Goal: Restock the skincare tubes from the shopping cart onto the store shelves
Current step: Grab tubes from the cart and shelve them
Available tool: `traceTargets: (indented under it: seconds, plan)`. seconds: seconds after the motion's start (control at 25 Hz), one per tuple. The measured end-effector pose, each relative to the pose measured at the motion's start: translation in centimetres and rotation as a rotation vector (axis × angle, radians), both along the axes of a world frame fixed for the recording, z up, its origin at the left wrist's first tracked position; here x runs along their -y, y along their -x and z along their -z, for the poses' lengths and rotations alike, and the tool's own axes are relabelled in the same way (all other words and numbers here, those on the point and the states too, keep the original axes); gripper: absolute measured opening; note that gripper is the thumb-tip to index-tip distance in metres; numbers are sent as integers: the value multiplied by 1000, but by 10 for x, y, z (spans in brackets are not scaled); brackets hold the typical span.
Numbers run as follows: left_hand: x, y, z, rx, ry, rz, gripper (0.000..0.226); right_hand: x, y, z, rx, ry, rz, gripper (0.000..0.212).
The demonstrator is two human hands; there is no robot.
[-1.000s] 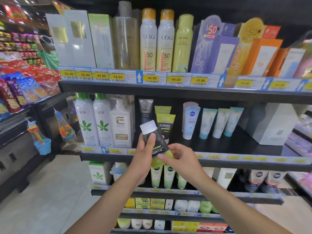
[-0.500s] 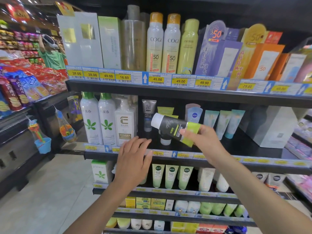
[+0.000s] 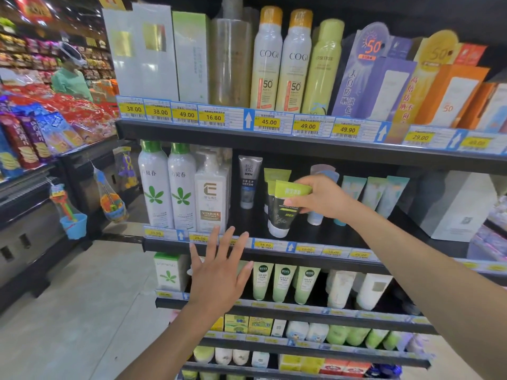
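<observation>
One black tube (image 3: 282, 215) with a lime-green crimped end stands cap-down on the middle shelf (image 3: 343, 237), leaning slightly, its white cap at the shelf board; whether the cap rests there cannot be told. The right hand (image 3: 323, 200) pinches the green end, its fingers (image 3: 300, 185) curled over the top and the thumb pressed against the front. Directly behind these fingers stands a matching tube (image 3: 275, 174), and to their left a grey tube (image 3: 249, 182) marked MEN, then a white pump bottle (image 3: 210, 196). To the right of the fingers, past the wrist, three pale teal tubes (image 3: 375, 190) stand in a row, with a large white box (image 3: 455, 207) beyond. Below and to the left of them the left hand (image 3: 219, 275) hovers before the price labels (image 3: 266, 244), its fingers (image 3: 227, 242) straight and spread, holding nothing. Beneath those fingers, on the next shelf down, pale green tubes (image 3: 285, 282) stand cap-down.
</observation>
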State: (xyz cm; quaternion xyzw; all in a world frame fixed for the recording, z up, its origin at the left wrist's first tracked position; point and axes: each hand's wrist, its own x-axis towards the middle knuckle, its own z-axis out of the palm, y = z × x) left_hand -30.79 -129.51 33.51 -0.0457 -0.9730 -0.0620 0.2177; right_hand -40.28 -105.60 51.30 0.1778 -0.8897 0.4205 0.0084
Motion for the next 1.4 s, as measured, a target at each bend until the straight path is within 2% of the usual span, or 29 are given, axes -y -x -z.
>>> traceTargets:
  seconds: [0.16, 0.44, 0.64, 0.8, 1.0, 1.08, 1.28, 1.4]
  plan:
    - [0, 2, 2, 19, 12, 2, 64, 6, 18, 22, 30, -133, 1, 45]
    - [1, 4, 7, 14, 20, 7, 66, 14, 14, 24, -13, -200, 14, 41]
    - [-1, 6, 9, -7, 6, 10, 68, 11, 9, 41, 7, -1, 74, 45]
    - [0, 4, 11, -22, 5, 14, 67, 14, 3, 56, 52, 157, 73, 30]
    - [0, 3, 10, -13, -12, 18, 67, 3, -7, 67, 101, 206, 92, 28]
    - [0, 1, 8, -2, -25, 4, 68, -4, -12, 69, 94, 200, 104, 34]
    - [-12, -2, -4, -13, -12, 17, 71, -39, -47, 73, -76, 9, 248, 50]
    - [-36, -17, -11, -63, 37, 116, 69, -68, -85, 78, -218, -183, 284, 61]
